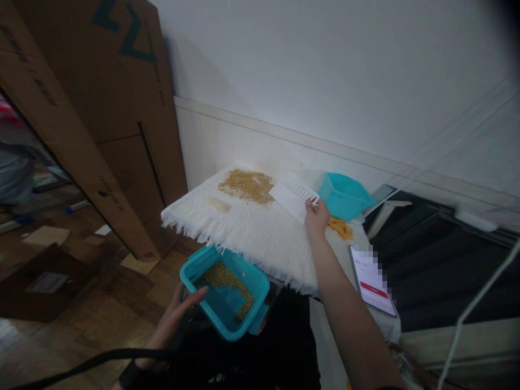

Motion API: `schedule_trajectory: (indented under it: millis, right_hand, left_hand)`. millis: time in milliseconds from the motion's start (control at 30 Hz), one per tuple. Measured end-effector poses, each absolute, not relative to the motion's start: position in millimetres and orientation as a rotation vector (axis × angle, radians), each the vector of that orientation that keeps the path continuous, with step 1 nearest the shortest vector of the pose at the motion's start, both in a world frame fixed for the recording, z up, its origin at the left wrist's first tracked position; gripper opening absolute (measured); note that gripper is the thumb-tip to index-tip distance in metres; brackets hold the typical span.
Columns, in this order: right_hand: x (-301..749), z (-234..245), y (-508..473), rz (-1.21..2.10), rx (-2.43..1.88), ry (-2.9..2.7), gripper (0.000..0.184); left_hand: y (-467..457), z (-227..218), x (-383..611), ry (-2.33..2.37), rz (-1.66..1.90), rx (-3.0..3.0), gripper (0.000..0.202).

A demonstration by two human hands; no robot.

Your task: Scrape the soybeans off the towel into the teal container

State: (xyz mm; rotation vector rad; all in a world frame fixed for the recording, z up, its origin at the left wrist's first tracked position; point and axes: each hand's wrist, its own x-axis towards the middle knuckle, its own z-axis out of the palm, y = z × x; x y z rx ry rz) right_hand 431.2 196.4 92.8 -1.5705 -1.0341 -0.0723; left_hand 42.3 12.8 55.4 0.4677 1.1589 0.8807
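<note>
My left hand (183,310) grips a teal plastic tub (260,281) by its left side, thumb over the rim, at the table's front edge. Greenish-yellow beans (219,275) lie along its far and right sides, leaving part of the bottom bare. On the table, my right hand (317,216) pinches the right end of a flat white plastic piece with slots (289,205). Its left end touches or nearly touches a spread heap of tan beans (248,185). What lies under the white piece is hidden.
A second teal tub (345,195) stands at the table's back right, with orange-yellow cloth or packaging (341,227) beside it. A phone (371,281) lies at the right edge. A small pale packet (218,205) rests on the fringed white cloth (260,238). Tall cardboard (122,108) stands left.
</note>
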Motion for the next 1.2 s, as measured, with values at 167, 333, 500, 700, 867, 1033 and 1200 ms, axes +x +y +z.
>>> schedule_trajectory:
  millis: [167,333,500,700,867,1033,1200]
  right_hand:
    - [418,94,192,-0.1,-1.59,-1.143,0.021]
    - [414,93,192,-0.109,-1.545,-1.166,0.027]
    - [412,92,191,-0.05,-1.525,-1.215,0.028]
    - [408,92,191,0.013,-1.488,-1.275,0.032]
    - [407,90,191,0.065,-1.454,-1.302,0.036]
    - [403,90,190,0.117,-1.419,-1.348,0.037]
    - [400,91,189,0.148,-1.417,-1.36,0.039]
  left_hand:
    - [13,58,43,1.178,0.877,0.463,0.095]
    - [12,60,44,1.167,0.908,0.449,0.095]
    - [11,60,45,1.167,0.901,0.453,0.093]
    - [11,59,43,1.148,0.892,0.491,0.094]
    - [12,58,43,1.153,0.895,0.474,0.102]
    - [11,61,43,1.139,0.91,0.475,0.101]
    - [10,66,44,1.13,0.899,0.471,0.097]
